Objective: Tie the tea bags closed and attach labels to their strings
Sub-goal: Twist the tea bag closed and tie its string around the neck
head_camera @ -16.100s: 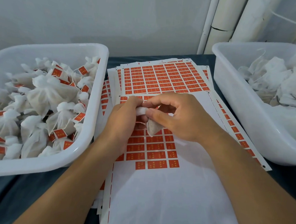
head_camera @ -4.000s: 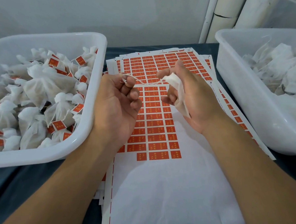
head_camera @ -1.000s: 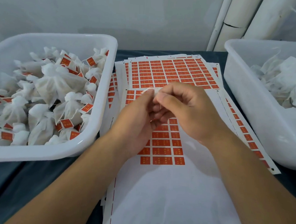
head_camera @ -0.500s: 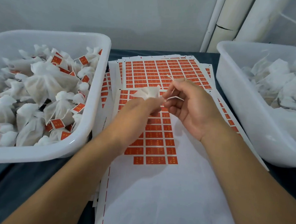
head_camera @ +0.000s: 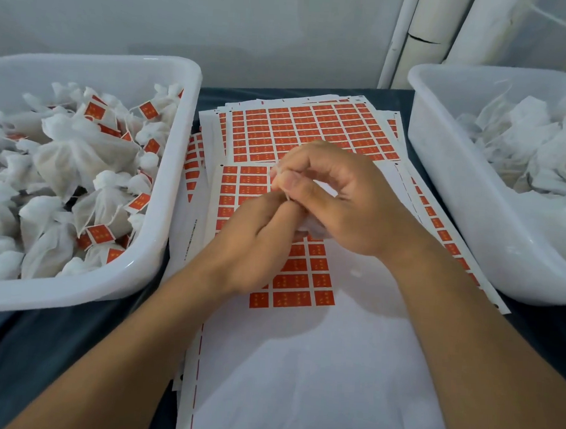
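1. Whereas half a second ago the hands were a little apart, with the tea bag's gathered top standing up from the left hand and a thread drawn off to the right, the left hand [head_camera: 257, 242] and right hand [head_camera: 345, 198] are now pressed together over the label sheet [head_camera: 300, 363].
2. Only a small white corner of the tea bag [head_camera: 313, 228] shows now, tucked under the right palm where the hands meet.
3. Both hands' fingers are curled in: the right thumb and forefinger pinch a thin string [head_camera: 279, 172] at their tips, and the left fingers seem to grip the bag's neck, though the right hand hides most of that.
4. My reading is that the knot is being pulled tight or a second turn made; no label is on this string yet.
5. Finished, labelled bags fill the left tub [head_camera: 178, 182]; untied ones wait in the right tub [head_camera: 441, 176], both on the table [head_camera: 55, 340].
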{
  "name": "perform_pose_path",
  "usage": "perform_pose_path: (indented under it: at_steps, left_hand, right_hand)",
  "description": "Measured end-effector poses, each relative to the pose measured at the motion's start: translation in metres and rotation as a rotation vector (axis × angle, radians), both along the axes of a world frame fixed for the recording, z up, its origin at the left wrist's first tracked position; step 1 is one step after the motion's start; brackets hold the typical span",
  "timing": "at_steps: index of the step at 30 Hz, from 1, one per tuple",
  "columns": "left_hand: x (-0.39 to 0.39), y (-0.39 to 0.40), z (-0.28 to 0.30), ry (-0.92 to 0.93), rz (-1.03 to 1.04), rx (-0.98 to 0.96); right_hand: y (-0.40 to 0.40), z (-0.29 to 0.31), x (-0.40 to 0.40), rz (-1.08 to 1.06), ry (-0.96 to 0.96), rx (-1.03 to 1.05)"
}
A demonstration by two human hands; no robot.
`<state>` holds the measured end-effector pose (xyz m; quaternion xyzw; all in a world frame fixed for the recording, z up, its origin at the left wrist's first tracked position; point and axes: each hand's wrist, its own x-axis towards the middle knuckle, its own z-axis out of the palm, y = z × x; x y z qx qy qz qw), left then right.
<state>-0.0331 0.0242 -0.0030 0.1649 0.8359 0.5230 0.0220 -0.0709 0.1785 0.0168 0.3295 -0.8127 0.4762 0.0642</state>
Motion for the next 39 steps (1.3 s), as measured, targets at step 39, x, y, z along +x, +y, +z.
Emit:
perform_pose_path:
  at_steps: [39]
  left_hand:
    - [-0.012,-0.012,0.01,-0.356,0.49,0.392]
  right_hand:
    - [-0.004,-0.001,0.002,-0.03,0.068,0.061]
